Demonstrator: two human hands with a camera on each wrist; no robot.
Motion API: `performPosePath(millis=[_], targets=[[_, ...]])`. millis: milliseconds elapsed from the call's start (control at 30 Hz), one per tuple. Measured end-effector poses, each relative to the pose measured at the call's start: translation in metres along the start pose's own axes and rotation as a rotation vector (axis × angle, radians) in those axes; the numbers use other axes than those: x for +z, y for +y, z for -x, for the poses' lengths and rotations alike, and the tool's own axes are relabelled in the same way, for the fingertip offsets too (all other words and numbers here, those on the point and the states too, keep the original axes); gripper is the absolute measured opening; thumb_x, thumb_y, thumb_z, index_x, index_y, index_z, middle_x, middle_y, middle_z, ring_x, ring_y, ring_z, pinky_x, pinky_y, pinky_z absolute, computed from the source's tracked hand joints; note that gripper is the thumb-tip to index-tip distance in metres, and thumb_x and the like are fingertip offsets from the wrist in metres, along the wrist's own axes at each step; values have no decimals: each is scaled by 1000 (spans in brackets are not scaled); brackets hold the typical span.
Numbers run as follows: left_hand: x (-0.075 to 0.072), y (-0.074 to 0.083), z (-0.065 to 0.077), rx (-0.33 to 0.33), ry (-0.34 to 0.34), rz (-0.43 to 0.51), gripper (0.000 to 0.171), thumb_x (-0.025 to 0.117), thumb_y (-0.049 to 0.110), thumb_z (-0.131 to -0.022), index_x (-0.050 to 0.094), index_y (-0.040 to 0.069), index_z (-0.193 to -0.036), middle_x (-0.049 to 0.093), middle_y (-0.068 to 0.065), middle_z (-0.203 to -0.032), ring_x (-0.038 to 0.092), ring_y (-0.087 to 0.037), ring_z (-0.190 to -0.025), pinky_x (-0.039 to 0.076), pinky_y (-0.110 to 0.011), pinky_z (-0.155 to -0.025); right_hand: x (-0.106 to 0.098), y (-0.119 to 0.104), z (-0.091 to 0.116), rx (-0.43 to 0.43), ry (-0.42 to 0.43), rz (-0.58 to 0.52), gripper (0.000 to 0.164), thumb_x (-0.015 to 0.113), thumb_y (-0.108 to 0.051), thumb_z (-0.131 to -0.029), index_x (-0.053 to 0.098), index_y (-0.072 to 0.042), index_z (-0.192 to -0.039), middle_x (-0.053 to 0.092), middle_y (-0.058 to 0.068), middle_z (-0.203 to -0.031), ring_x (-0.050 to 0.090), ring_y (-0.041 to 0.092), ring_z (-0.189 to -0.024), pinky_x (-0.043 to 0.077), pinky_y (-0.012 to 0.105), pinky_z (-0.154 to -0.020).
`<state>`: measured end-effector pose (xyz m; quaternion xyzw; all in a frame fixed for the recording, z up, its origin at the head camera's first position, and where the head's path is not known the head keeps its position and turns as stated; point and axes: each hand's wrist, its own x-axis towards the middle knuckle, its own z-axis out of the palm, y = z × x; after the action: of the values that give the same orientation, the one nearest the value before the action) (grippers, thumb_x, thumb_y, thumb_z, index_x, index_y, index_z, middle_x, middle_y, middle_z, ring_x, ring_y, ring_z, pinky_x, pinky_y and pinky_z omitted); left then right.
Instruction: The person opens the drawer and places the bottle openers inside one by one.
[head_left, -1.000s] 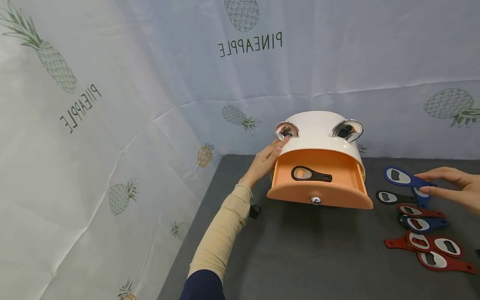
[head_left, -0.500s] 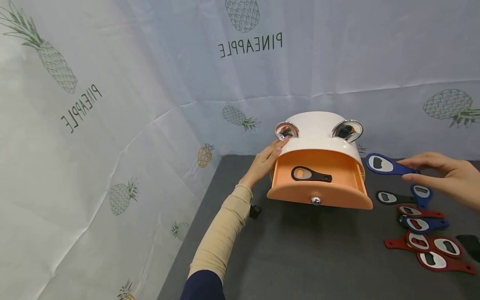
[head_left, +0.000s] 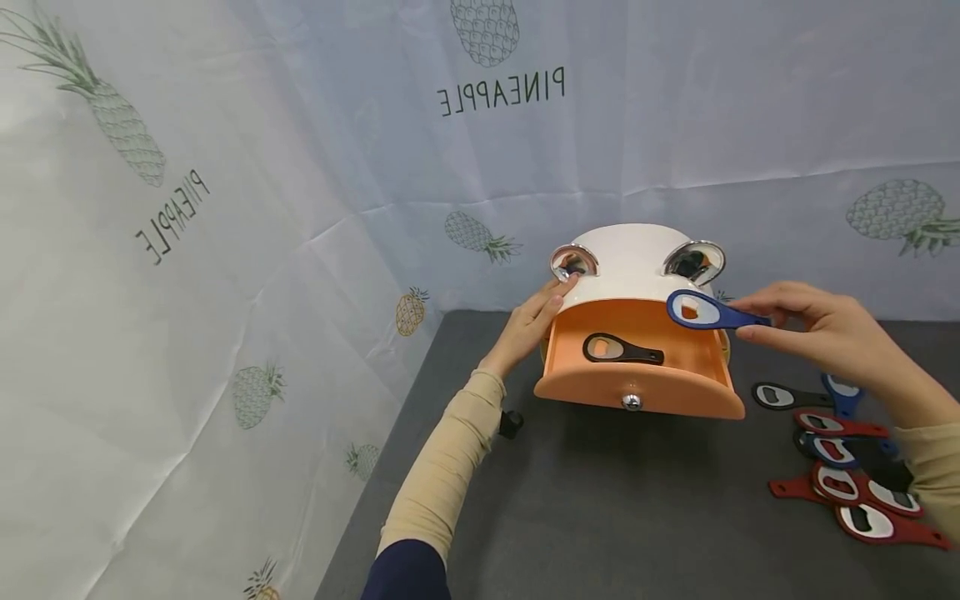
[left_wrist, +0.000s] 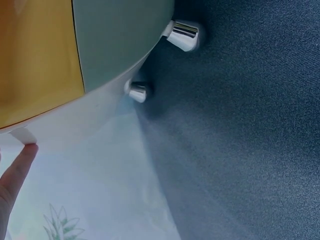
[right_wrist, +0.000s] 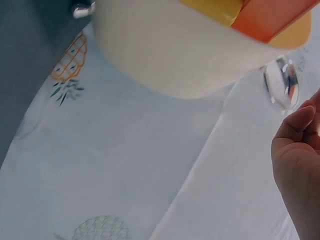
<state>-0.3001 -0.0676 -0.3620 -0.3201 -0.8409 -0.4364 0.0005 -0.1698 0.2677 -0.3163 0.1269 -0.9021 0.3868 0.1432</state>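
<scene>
A white rounded box (head_left: 630, 262) with two chrome ear-like rings stands at the back of the table, its orange drawer (head_left: 637, 387) pulled out. My left hand (head_left: 528, 323) rests with straight fingers on the box's left side, below the left ring; one of its fingers touches the white shell (left_wrist: 65, 135) in the left wrist view. With thumb and fingers, my right hand (head_left: 817, 325) pinches the handle of a blue bottle opener (head_left: 693, 310), whose head overlaps the drawer's right back part. Inside the drawer lies a black bottle opener (head_left: 622, 349).
Several red, blue and black bottle openers (head_left: 836, 483) lie in a loose pile on the dark grey table (head_left: 637, 517) at the right. A small black object (head_left: 511, 423) is beside my left forearm. Pineapple-printed cloth (head_left: 375, 125) hangs behind and at the left.
My right hand has carried the blue bottle opener left and upward, from over the pile to the drawer's right side. My left hand stays on the box.
</scene>
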Motion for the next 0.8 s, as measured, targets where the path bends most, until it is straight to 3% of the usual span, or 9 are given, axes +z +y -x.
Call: performPosePath(millis=[233, 533, 700, 800], targets=[[0, -1, 1, -3, -1, -27, 41, 26, 55, -98, 26, 54, -139, 28, 24, -149, 16, 3, -142, 23, -51, -115, 19, -20, -10, -73, -26, -50, 28, 71, -13, -83, 69, -17, -110, 53, -14, -89, 38, 2, -75, 30, 21, -57], [3, 0, 2, -16, 1, -17, 40, 26, 51, -100, 27, 52, -140, 27, 21, -151, 17, -3, -143, 23, -52, -115, 47, -32, -19, -37, -79, -68, 28, 72, -20, -83, 68, -23, -111, 57, -17, -96, 41, 3, -83, 36, 19, -61], [3, -1, 1, -11, 6, -14, 40, 27, 51, -100, 27, 53, -139, 25, 23, -150, 17, -1, -143, 23, -52, -115, 55, -39, -19, -123, -40, -64, 26, 74, -18, -81, 70, -23, -106, 56, -9, -87, 38, 4, -81, 33, 22, -60], [3, -2, 0, -5, 11, -16, 40, 27, 51, -100, 27, 54, -139, 26, 24, -150, 17, 1, -142, 24, -50, -115, 58, -42, -17, -164, -50, -43, 25, 74, -19, -81, 71, -24, -105, 59, -9, -91, 41, 1, -83, 36, 19, -61]])
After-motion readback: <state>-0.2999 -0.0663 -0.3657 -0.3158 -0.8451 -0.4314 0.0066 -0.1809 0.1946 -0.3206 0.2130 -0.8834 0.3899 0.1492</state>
